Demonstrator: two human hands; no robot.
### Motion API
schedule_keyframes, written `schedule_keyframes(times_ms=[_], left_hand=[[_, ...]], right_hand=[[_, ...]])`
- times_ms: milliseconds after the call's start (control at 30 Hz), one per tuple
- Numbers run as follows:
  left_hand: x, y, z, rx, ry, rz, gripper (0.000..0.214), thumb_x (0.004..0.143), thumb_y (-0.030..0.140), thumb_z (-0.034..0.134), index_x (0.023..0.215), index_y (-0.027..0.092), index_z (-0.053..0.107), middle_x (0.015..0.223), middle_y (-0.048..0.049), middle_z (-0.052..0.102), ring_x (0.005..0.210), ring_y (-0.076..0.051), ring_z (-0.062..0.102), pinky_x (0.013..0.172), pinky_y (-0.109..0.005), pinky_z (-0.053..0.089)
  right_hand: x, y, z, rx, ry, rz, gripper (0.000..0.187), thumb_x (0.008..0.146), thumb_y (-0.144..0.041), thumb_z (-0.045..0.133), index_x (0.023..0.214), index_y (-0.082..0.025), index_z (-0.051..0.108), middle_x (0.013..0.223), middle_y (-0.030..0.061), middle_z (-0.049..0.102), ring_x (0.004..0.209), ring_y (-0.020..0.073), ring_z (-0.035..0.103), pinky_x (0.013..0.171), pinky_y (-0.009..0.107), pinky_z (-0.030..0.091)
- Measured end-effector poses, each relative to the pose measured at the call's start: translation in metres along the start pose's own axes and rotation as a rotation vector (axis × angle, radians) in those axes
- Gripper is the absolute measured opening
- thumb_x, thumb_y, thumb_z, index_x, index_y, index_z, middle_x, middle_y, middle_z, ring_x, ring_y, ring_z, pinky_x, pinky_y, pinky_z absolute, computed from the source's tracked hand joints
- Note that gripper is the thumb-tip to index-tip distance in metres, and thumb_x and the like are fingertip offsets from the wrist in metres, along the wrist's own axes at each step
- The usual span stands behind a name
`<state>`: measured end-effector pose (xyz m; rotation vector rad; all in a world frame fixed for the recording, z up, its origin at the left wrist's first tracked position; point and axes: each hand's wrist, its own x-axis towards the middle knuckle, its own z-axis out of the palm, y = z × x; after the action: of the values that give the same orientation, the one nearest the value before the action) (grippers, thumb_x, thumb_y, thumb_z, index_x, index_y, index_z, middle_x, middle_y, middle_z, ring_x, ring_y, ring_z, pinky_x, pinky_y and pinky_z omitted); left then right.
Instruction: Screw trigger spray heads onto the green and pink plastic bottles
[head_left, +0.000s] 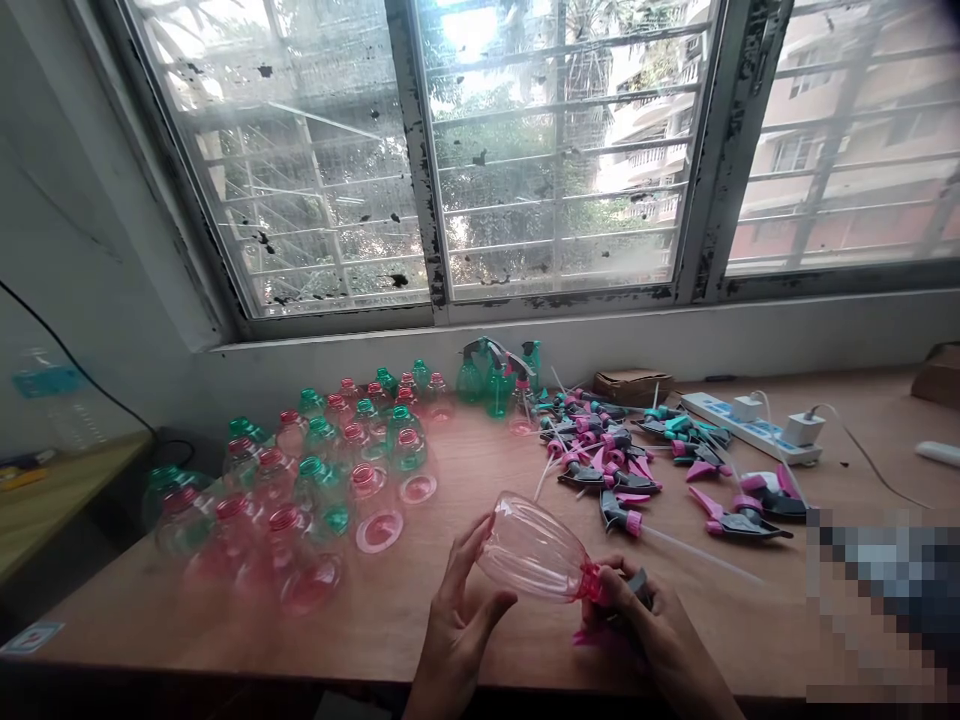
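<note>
A clear pink plastic bottle (529, 550) lies tilted on its side in the air above the table's front edge, its neck pointing right. My left hand (461, 610) cups the wide base, fingers against it and thumb held apart below. At the neck, my right hand (660, 625) is closed around a grey and pink trigger spray head (639, 588), which sits at the bottle's mouth. The right fingers partly hide that head, so I cannot tell how far it is screwed on.
Many open pink and green bottles (366, 485) stand at the left. Loose trigger spray heads (611, 450) with tubes are heaped at the right. Behind are bottles with heads fitted (497, 385), a cardboard box (634, 385) and a power strip (750, 425) with plugs.
</note>
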<state>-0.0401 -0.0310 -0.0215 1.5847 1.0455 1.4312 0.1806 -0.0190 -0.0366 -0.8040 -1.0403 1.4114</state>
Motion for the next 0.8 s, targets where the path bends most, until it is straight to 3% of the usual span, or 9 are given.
schedule_keyframes(times_ms=[100,167,233,300,367,467,600,700,800], left_hand=[[-0.004,0.003,0.002,-0.101,0.007,-0.067,0.061,0.083,0.039,0.073,0.139,0.03,0.05,0.152,-0.0101,0.046,0.145,-0.033,0.035,0.12,-0.048,0.025],[-0.005,0.008,0.004,-0.248,0.083,-0.099,0.065,0.077,0.053,0.075,0.132,0.024,0.056,0.146,-0.0146,0.052,0.14,-0.038,0.041,0.116,-0.052,0.032],[-0.004,0.015,0.006,-0.397,0.205,-0.142,0.064,0.075,0.066,0.069,0.119,0.02,0.063,0.139,-0.0167,0.058,0.133,-0.04,0.048,0.111,-0.054,0.039],[0.001,0.025,0.008,-0.482,0.315,-0.208,0.05,0.082,0.062,0.063,0.109,0.02,0.066,0.135,-0.0142,0.06,0.132,-0.037,0.049,0.106,-0.052,0.044],[0.007,0.035,0.009,-0.494,0.364,-0.221,0.039,0.086,0.05,0.065,0.114,0.023,0.065,0.135,-0.0099,0.058,0.134,-0.034,0.047,0.104,-0.048,0.047],[0.013,0.045,0.011,-0.425,0.364,-0.129,0.04,0.086,0.048,0.064,0.119,0.025,0.064,0.134,-0.0081,0.059,0.135,-0.034,0.045,0.103,-0.047,0.049],[0.007,0.054,0.016,-0.235,0.458,0.072,0.038,0.081,0.048,0.07,0.111,0.024,0.07,0.133,-0.0076,0.058,0.133,-0.035,0.046,0.106,-0.046,0.046],[0.0,0.056,0.016,-0.182,0.49,0.182,0.039,0.079,0.048,0.072,0.11,0.024,0.071,0.133,-0.0074,0.056,0.133,-0.036,0.046,0.107,-0.045,0.045],[0.002,0.047,0.012,-0.29,0.512,0.195,0.043,0.08,0.052,0.07,0.112,0.024,0.068,0.134,-0.0081,0.056,0.134,-0.037,0.046,0.104,-0.047,0.048]], right_hand=[[-0.003,0.001,0.001,-0.076,0.066,-0.029,0.038,0.076,-0.055,0.075,0.084,-0.019,0.069,0.062,0.0029,0.072,0.057,0.0188,0.066,0.057,0.029,0.057],[-0.008,0.002,0.005,-0.219,0.127,-0.097,0.036,0.074,-0.053,0.077,0.086,-0.019,0.072,0.067,0.0043,0.074,0.06,0.0218,0.068,0.055,0.029,0.057],[-0.014,0.004,0.012,-0.417,0.18,-0.255,0.031,0.072,-0.05,0.079,0.085,-0.021,0.075,0.069,0.005,0.076,0.062,0.0238,0.069,0.056,0.029,0.056],[-0.02,0.006,0.02,-0.563,0.198,-0.443,0.027,0.072,-0.047,0.08,0.083,-0.023,0.077,0.068,0.0055,0.077,0.061,0.0245,0.069,0.059,0.031,0.055],[-0.023,0.007,0.03,-0.562,0.203,-0.491,0.027,0.072,-0.048,0.079,0.083,-0.023,0.077,0.068,0.0061,0.077,0.062,0.0248,0.069,0.061,0.031,0.056],[-0.021,0.006,0.042,-0.286,0.167,-0.231,0.036,0.075,-0.055,0.075,0.081,-0.02,0.073,0.063,0.0031,0.072,0.057,0.0221,0.069,0.056,0.031,0.06],[-0.015,0.001,0.049,0.092,0.013,0.106,0.047,0.075,-0.064,0.071,0.074,-0.018,0.061,0.05,-0.0033,0.061,0.044,0.0175,0.065,0.044,0.029,0.057],[-0.011,-0.006,0.049,0.155,-0.087,0.237,0.048,0.076,-0.065,0.07,0.072,-0.019,0.057,0.051,-0.0038,0.061,0.044,0.0166,0.066,0.045,0.028,0.056],[-0.004,-0.028,0.047,0.035,-0.171,0.227,0.046,0.076,-0.063,0.071,0.079,-0.018,0.059,0.057,-0.0033,0.064,0.051,0.0193,0.07,0.051,0.032,0.058]])
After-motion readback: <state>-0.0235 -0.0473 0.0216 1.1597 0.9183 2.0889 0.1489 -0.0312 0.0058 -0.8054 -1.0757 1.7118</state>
